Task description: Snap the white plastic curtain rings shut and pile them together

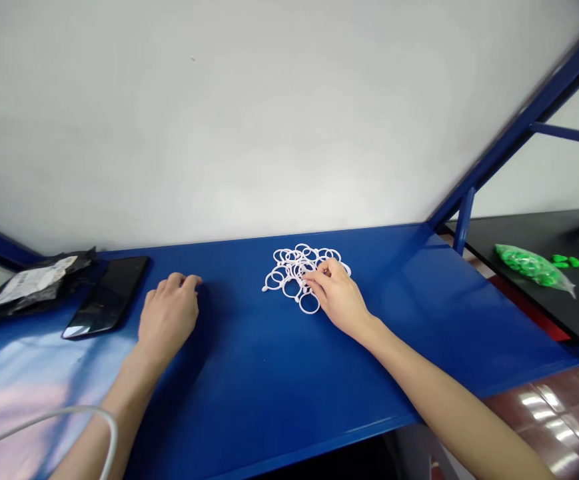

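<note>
A loose pile of white plastic rings (pixel 290 288), several with small knobs like curtain rings, lies on the blue tabletop (pixel 264 373) near the wall. From the right, my right hand (pixel 338 291) reaches over the pile's right side, thumb and fingers pinched on a white ring; the fingers partly hide it. My left hand (pixel 170 308) rests on the tabletop well left of the pile, back of the hand up. Its fingers are curled in, and no object shows in them. The palm side is hidden.
Left of my left hand lie a black phone-like slab (pixel 106 297) and a black plastic package (pixel 32 283) with a white label. A white cable (pixel 76 408) crosses my left forearm. Blue frame bars (pixel 514 130) rise at right; beyond, a black table (pixel 544 233) holds a bag of green pieces (pixel 532 267).
</note>
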### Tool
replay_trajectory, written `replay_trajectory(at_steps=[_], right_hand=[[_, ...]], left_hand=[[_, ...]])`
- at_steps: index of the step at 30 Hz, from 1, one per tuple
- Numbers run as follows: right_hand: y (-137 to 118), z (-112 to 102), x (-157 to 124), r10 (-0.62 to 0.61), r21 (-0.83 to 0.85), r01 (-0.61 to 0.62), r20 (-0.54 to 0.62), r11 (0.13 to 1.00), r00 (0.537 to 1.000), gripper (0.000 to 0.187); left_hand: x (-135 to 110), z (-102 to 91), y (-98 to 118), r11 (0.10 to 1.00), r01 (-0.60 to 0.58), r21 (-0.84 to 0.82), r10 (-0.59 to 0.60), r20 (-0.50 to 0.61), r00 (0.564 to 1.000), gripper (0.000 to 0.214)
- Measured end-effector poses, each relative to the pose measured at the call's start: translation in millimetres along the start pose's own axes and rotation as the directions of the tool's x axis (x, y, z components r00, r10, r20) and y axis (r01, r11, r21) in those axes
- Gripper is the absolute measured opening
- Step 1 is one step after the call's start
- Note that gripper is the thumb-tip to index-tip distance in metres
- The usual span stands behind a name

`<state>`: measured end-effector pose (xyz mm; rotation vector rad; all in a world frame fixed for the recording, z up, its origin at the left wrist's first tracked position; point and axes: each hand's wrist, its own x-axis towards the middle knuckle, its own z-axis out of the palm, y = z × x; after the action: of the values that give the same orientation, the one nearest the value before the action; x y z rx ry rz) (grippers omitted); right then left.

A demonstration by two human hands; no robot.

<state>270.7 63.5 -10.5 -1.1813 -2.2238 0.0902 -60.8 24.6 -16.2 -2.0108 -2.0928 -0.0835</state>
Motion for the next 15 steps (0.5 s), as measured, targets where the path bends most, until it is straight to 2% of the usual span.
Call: replay_trajectory(at_steps=[2,5,7,10,13,15], right_hand=[[3.6,1.8,0.9,-0.019,0.007,0.019,-0.01,1.0,1.0,0.02],[5.5,4.8,5.1,-0.049,0.022,0.049,-0.004,0.999,0.999,0.02],[3.7,7.3,11.7,-0.072,0.017,0.071,0.025,0.997,0.997,0.019],[-1.3,13.5,27.7,-0.114,-0.011,0.115,0.078,0.993,0.99,0.018],[-5.2,21.8,45.7,-0.117,-0.027,0.12,0.104,0.992,0.988,0.019],[-6.3,26.3,54.3,-0.11,-0.028,0.114,0.128,0.993,0.986,0.019]], left_hand=[[3.0,5.2,2.5,0.99,-0.095,-0.101,0.095,-0.01,0.995,0.041],[5.3,10.2,10.1,0.929,-0.266,-0.258,0.265,-0.041,0.963,0.04],[5.0,9.5,15.9,0.898,-0.319,-0.302,0.311,-0.074,0.947,0.039],[2.9,3.7,20.5,0.944,-0.22,-0.245,0.203,-0.093,0.975,0.037],[0.9,-2.3,18.9,0.99,-0.056,-0.133,0.051,-0.037,0.998,0.041],[0.0,-4.7,16.5,0.996,-0.024,-0.086,0.025,0.007,1.0,0.039]])
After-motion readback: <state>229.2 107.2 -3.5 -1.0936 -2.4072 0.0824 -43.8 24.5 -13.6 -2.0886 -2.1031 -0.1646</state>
